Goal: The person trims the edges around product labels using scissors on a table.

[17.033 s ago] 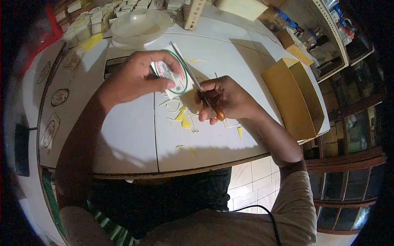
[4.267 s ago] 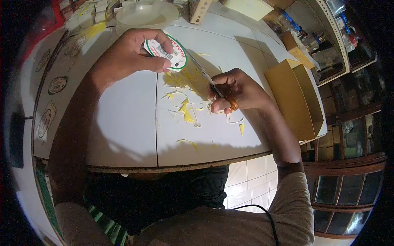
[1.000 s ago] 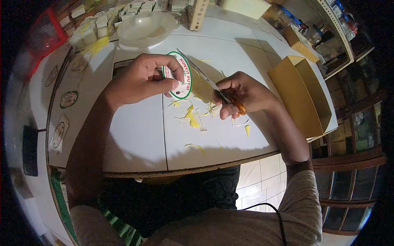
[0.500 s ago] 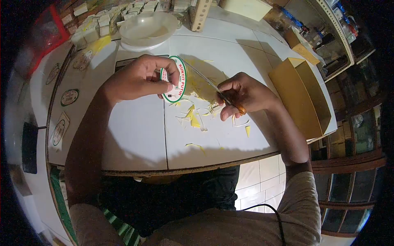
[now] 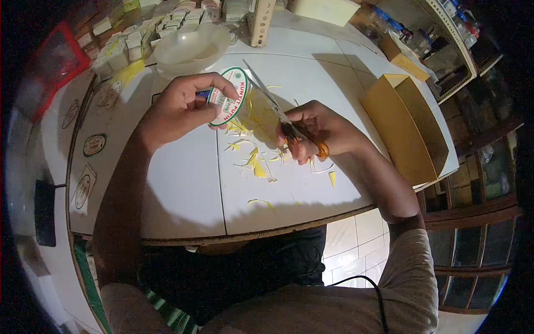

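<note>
Between thumb and fingers, my left hand [image 5: 186, 108] pinches an oval label [image 5: 236, 92] with a green rim and red lettering. My right hand [image 5: 317, 131] is closed round the orange-brown handles of the scissors [image 5: 272, 101]. Their blades are slightly apart and point up and left, just right of the label's edge. Below both hands, yellow and white paper scraps [image 5: 257, 167] lie scattered on the white tabletop [image 5: 181, 195].
An open cardboard box [image 5: 397, 133] stands at the right. A translucent bowl [image 5: 192, 47] is at the back, near stacks of small packets [image 5: 133, 42] and a perforated metal post [image 5: 262, 22]. More oval labels [image 5: 94, 145] lie at the left.
The label has turned in my left hand, its lettering now slanting and a barcode showing. The scissors' blades have parted, and my right hand has shifted slightly left.
</note>
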